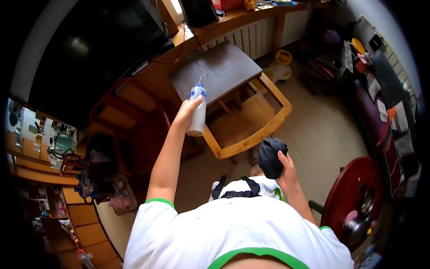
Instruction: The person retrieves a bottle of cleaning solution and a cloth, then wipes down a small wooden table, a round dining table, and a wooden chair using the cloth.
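My left hand point(186, 110) is wrapped around a pale plastic bottle point(198, 113) with a blue cap and a blue band on its label. The bottle is tilted, its cap pointing at the small grey-topped table point(224, 67). A thin clear streak runs from the cap over the tabletop, whose surface has shiny patches. In my right hand point(287, 171) is a bunched dark cloth point(270, 158), held low near my body, apart from the table. The thumb lies on its side and the other fingers are mostly hidden.
A wooden chair point(248, 145) is tucked partly under the table. To the left stand a dark red chair point(141, 139) and a large black television point(89, 54). A round red table point(354, 197) is close on my right, and a yellow-and-white toy point(278, 71) sits behind the chair.
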Available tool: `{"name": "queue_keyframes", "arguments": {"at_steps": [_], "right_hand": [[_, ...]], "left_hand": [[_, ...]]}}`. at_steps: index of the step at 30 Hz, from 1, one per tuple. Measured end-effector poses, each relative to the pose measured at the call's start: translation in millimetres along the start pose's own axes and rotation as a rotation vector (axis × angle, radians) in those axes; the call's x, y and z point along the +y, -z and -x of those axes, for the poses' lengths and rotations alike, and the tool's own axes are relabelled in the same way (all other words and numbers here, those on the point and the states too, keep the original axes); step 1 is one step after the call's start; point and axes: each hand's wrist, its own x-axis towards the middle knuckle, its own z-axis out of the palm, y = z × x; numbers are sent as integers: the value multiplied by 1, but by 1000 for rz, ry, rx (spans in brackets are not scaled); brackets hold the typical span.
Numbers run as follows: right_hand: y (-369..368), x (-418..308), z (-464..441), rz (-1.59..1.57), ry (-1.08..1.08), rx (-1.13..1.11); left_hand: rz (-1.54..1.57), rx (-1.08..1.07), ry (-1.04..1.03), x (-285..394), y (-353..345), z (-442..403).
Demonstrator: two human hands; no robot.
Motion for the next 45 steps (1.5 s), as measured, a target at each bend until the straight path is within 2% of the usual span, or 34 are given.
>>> {"name": "queue_keyframes", "arguments": {"at_steps": [2, 5, 8, 12, 14, 18, 21, 24, 25, 27, 28, 30, 31, 33, 38, 41, 43, 44, 45], "right_hand": [[-3, -16, -44, -6, -107, -30], [-25, -47, -108, 57, -219, -105], [-47, -83, -169, 164, -239, -151], [-53, -107, -236, 259, -261, -186], [-55, -115, -260, 273, -262, -188], [-62, -107, -293, 375, -270, -148], [-72, -92, -316, 538, -221, -192], [-87, -71, -346, 725, -30, -197], [-85, -59, -363, 732, -42, -198], [-78, -30, -397, 1243, 591, -269], [-77, -17, -410, 1253, 577, -277], [-78, 9, -434, 1526, 639, -302], [-82, 25, -442, 1534, 627, -318], [-98, 58, -458, 1786, 834, -226], [-190, 136, -446, 1629, 826, -489], [-190, 191, -395, 1484, 874, -760], [-166, 185, -366, 1421, 837, -908], [-159, 157, -361, 1404, 768, -937], [-143, 137, -368, 1374, 825, -875]], "left_hand": [[-6, 43, 29, -8, 6, 2], [-9, 61, 182, -13, -10, 3], [-198, 54, 114, -4, -51, -20], [-296, 184, 198, 11, -82, -47], [-398, 357, 255, 21, -80, -51], [-226, 472, 198, -23, -43, -37], [-70, 546, -16, -29, -43, -1], [59, 687, -73, -33, -52, 31], [63, 691, -60, -34, -56, 39], [155, 789, -134, -38, -68, 51], [157, 799, -134, -39, -74, 56], [154, 819, -127, -43, -84, 65], [142, 834, -136, -44, -89, 70], [180, 835, -134, -44, -95, 78], [221, 850, -66, -57, -99, 98], [263, 869, -50, -63, -92, 96], [264, 868, -68, -66, -87, 95], [250, 858, -83, -63, -84, 90], [263, 847, -79, -61, -81, 86]]}}
